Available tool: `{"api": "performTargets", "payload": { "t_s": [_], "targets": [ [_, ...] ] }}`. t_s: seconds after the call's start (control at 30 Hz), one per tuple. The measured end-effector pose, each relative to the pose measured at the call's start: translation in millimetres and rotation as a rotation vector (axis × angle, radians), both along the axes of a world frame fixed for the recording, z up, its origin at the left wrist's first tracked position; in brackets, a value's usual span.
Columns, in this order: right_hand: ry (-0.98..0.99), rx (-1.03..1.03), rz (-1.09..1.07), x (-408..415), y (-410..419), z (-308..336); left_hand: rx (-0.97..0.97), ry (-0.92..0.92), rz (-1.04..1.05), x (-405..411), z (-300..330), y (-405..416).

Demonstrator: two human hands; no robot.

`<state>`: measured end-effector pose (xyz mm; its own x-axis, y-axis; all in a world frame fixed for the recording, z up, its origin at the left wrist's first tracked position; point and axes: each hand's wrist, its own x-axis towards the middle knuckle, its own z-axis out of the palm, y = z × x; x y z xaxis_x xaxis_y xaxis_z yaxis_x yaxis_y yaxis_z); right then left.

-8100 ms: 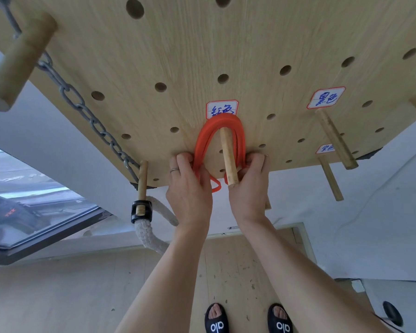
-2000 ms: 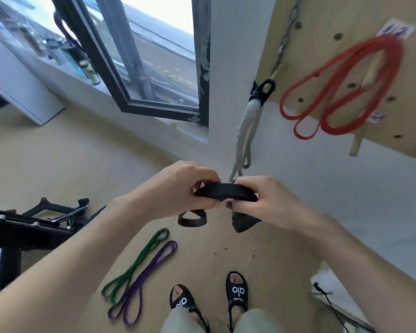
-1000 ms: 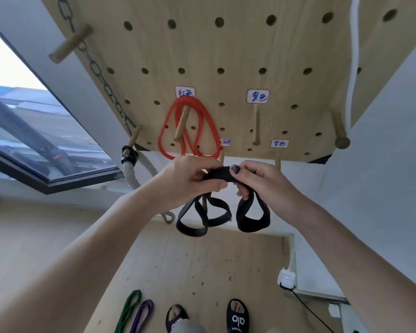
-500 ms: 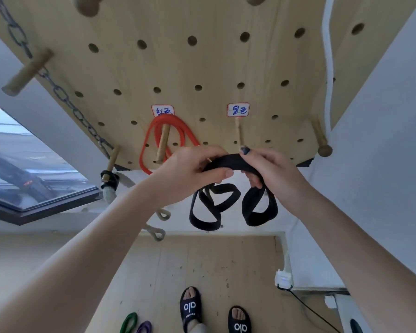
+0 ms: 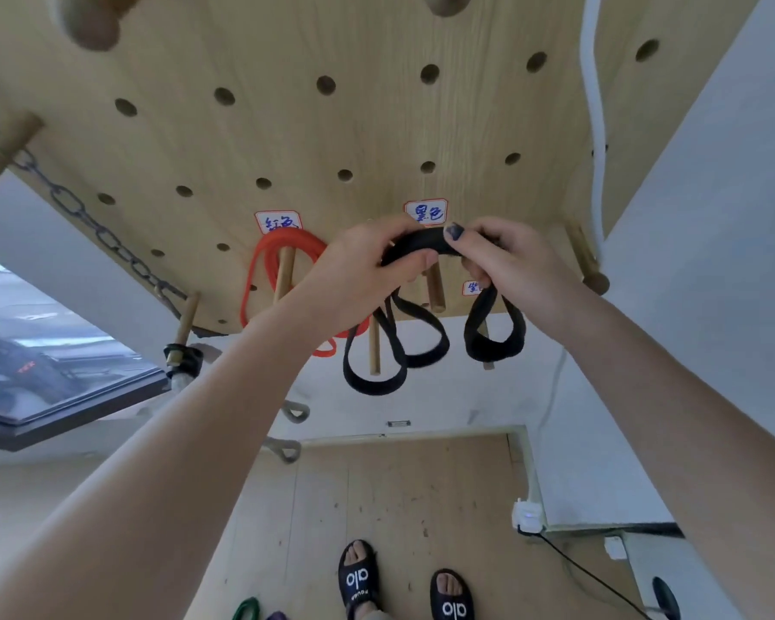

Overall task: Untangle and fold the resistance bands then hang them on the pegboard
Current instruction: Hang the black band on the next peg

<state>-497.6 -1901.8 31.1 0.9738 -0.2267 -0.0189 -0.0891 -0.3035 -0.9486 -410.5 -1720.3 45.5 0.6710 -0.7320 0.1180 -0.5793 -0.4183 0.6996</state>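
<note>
A: Where do we have the black band (image 5: 421, 244)?

B: Up at the pegboard (image 5: 376, 127), folded into hanging loops. Our left hand (image 5: 368, 266) grasps its top on one side, fingers curled round it, and our right hand (image 5: 502, 257) pinches the other side, thumb on top.

A: And the peg (image 5: 435, 288)?

B: Just behind the band, under the label (image 5: 426, 212) with blue writing. We cannot tell whether the band touches it. Two loops dangle below our left hand, one below our right.

A: The red band (image 5: 265, 261)?

B: It hangs on its own peg (image 5: 283, 270) to the left, under another label (image 5: 278, 222), partly hidden by our left wrist.

A: What else do we see?

B: A chain (image 5: 90, 221) slants across the board's left edge, and a white cord (image 5: 596, 105) runs down its right side. On the floor (image 5: 421, 494), by our sandals (image 5: 359, 575), the ends of a green band (image 5: 247, 609) and a purple band (image 5: 278, 616) show at the bottom edge.
</note>
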Motion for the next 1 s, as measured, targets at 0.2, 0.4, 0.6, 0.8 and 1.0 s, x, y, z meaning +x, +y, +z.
{"api": "performTargets", "payload": {
  "t_s": [0.2, 0.4, 0.6, 0.8, 1.0],
  "targets": [
    [-0.003, 0.143, -0.160, 26, 6, -15, -0.103, 0.018, 0.107, 15, -18, -12],
    [-0.036, 0.117, -0.250, 39, 10, -39, -0.220, 0.055, 0.181, 18, -45, -14],
    [-0.178, 0.014, -0.266, 38, 7, -47, -0.266, -0.033, 0.194, 16, -52, -18],
    [-0.171, -0.037, -0.219, 34, 9, -54, -0.238, -0.065, 0.203, 19, -55, -22],
    [-0.213, -0.049, -0.219, 32, 8, -53, -0.126, -0.290, 0.214, 16, -54, -22]
  ]
}}
